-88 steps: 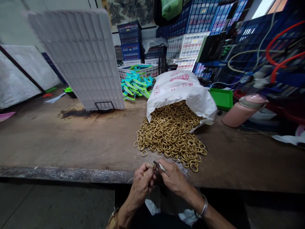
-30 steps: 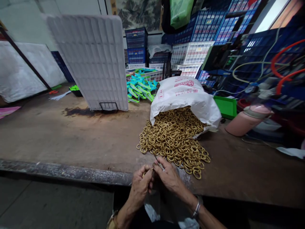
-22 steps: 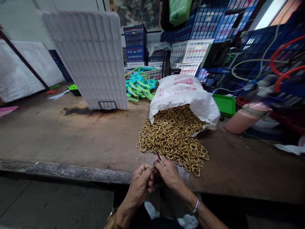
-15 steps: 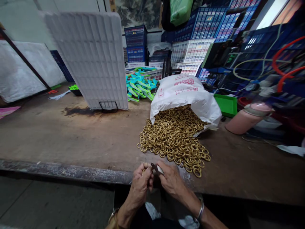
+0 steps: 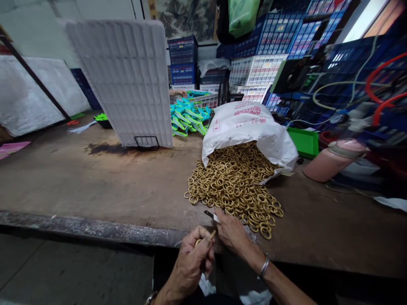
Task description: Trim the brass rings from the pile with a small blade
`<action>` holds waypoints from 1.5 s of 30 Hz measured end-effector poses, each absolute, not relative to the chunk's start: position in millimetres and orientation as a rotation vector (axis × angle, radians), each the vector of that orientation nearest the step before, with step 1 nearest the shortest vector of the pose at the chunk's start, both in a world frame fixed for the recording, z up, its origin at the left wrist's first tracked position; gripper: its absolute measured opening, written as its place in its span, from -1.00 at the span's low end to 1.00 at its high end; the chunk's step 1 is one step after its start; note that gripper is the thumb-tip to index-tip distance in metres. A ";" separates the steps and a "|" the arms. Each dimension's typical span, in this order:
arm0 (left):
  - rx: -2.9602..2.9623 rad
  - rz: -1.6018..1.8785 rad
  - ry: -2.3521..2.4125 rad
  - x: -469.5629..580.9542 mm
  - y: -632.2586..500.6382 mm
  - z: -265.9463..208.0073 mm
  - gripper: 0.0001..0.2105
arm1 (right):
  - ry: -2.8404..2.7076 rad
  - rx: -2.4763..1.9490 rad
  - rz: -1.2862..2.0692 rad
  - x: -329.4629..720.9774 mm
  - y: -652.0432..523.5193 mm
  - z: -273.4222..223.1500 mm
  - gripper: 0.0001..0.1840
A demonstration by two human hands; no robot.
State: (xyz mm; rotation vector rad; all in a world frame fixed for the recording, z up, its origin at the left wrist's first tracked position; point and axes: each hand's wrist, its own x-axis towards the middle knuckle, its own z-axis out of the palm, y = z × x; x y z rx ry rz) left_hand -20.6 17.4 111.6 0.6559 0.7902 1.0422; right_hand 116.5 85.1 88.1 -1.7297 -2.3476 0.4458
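At the near edge of the table (image 5: pixel 95 182), the left hand (image 5: pixel 191 259) pinches a gold ring (image 5: pixel 213 234) between its fingers, while the right hand (image 5: pixel 233 233), closed round a small knife (image 5: pixel 209 214) pointing left, is nearer the ring pile (image 5: pixel 235 184), which lies just to its far side.

From my end the rings (image 5: pixel 235 186) read brassy gold, and the tool (image 5: pixel 209 214) pairs a dark tip with a pale handle. I see red print on the white sack (image 5: pixel 241 129), turquoise and lime on the jumbled parts (image 5: pixel 187 117), a bright green tray (image 5: pixel 304 143), a pink bottle (image 5: pixel 329 164), orange-red hose (image 5: pixel 369 84). I make out a ribbed pale-grey panel (image 5: pixel 127 80), latticed blue crates (image 5: pixel 182 51) and white crates (image 5: pixel 256 71), and a brown table (image 5: pixel 95 186) blotched black.
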 end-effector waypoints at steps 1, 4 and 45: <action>0.597 1.043 0.751 -20.1 17.0 112.0 -0.78 | -2.325 -1.717 0.422 114.2 89.6 89.7 -0.75; 0.462 1.054 0.743 -22.1 20.2 107.8 -0.77 | -2.263 -1.702 0.349 103.5 104.8 94.9 -0.76; 0.728 1.221 1.132 -25.2 61.2 91.0 -0.58 | -1.546 -1.404 1.111 111.6 98.4 102.4 -0.70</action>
